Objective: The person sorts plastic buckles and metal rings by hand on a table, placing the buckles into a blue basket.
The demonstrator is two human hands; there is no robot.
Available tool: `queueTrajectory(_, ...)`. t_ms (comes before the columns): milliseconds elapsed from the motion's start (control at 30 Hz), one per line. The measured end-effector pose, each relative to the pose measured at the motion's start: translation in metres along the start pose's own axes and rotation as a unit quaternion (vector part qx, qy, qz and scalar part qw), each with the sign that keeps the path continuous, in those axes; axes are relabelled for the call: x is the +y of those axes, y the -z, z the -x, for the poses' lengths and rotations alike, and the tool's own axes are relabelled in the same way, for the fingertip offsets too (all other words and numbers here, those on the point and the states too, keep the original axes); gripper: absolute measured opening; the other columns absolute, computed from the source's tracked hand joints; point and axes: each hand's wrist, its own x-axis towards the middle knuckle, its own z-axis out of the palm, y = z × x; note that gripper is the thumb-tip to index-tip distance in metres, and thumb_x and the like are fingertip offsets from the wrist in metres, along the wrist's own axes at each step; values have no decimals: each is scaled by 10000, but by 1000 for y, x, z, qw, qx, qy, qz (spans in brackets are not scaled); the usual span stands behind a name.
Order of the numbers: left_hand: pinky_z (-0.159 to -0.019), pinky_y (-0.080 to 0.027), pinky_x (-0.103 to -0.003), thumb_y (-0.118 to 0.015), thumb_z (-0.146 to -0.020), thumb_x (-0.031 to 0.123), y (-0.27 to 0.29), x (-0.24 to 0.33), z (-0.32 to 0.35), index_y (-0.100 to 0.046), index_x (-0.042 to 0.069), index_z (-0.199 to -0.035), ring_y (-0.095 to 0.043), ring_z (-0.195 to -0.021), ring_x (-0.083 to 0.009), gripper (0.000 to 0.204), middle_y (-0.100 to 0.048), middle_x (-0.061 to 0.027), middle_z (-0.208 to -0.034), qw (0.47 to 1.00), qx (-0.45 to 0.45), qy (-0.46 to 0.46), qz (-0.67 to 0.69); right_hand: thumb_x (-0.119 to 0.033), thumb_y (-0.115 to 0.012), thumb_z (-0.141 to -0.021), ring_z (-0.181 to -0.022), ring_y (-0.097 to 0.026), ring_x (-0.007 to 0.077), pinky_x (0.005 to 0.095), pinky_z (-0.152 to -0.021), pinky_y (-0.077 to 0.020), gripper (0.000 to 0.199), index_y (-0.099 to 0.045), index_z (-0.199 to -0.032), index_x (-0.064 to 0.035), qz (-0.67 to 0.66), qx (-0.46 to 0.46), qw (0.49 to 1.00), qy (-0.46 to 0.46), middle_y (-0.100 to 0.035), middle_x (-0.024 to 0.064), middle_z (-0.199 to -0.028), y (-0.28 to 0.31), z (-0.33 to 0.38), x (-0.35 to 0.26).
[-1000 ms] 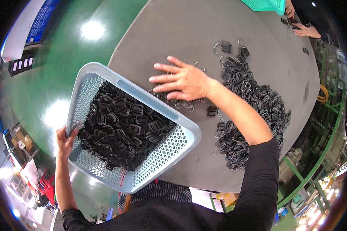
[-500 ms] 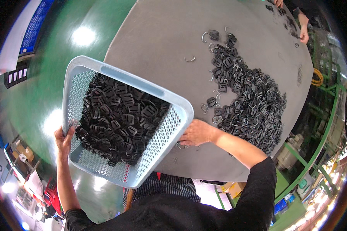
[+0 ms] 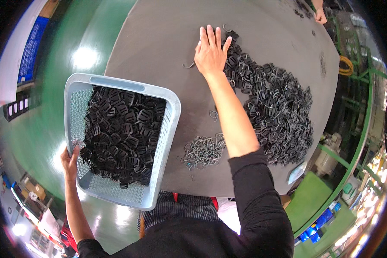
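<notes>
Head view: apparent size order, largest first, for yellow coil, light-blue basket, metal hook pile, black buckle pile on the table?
1. Light-blue basket
2. Black buckle pile
3. Metal hook pile
4. Yellow coil

Pale blue on the basket (image 3: 171,122), with a regular openwork pattern along its walls (image 3: 77,107). Black on the buckles (image 3: 120,133) inside, black again on the pile (image 3: 284,118), flecked there with silver. Dull silver on the hooks (image 3: 205,151). Grey on the table (image 3: 155,47), with darker smudges (image 3: 323,64) toward the right. Green on the floor (image 3: 71,34), broken by white glare (image 3: 85,58). Plain black on the sleeves (image 3: 256,182); fine pale stripes on the dark cloth (image 3: 185,211), with touches of red. Yellow on the cable (image 3: 351,65), green on the frame (image 3: 367,114).
</notes>
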Motion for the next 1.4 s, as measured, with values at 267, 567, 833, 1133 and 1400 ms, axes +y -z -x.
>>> queueTrajectory(267, -642, -394, -243, -597, -876, 176, 5, -4, 1, -631, -2, -987, -466, -708, -64, 213, -584, 18, -793, 1000, -7, 30, 3, -275, -413, -893, -1329, -294, 278, 620, -1047, -140, 465, -429, -1339, -145, 108, 5, 987, -118, -388, 62, -1403, 14, 48, 91)
queueTrajectory(567, -1003, -337, -393, -575, -862, 86, -34, 63, 14, -379, 19, -1328, -456, -1192, -296, 511, -494, -182, -1260, 920, 178, -191, -291, -248, -466, -887, -1267, -380, 257, 648, -1017, -168, 387, -508, -1259, -151, 225, -12, 963, -146, -476, 47, -1312, 44, 88, 179)
queueTrajectory(833, -921, -406, -451, -721, -675, 78, -193, 168, 131, -269, -54, -1348, -504, -1051, -399, 821, -463, -244, -1245, 963, -80, -184, -182, -333, -450, -924, -1310, -322, 259, 448, -1087, -223, 474, -388, -1338, -110, -158, 51, 986, 34, -374, 98, -1401, 15, -15, 75)
queueTrajectory(1133, -958, -411, -387, -476, -715, -157, -151, 158, 139, -314, -69, -1340, -498, -1158, -398, 651, -477, -290, -1249, 984, -110, -102, -95, -457, -413, -910, -1366, -239, 171, 451, -1126, -143, 551, -344, -1393, -202, -150, -73, 938, 303, -300, 2, -1466, 4, 66, -47)
queueTrajectory(1400, -862, -465, -403, -475, -801, -73, -111, 174, 135, -302, -38, -1355, -558, -1054, -417, 582, -531, -306, -1159, 978, -134, -76, -139, -414, -414, -911, -1373, -216, 174, 448, -1133, -120, 516, -390, -1366, -171, -222, -195, 826, 480, -338, 3, -1443, 53, 178, -83)
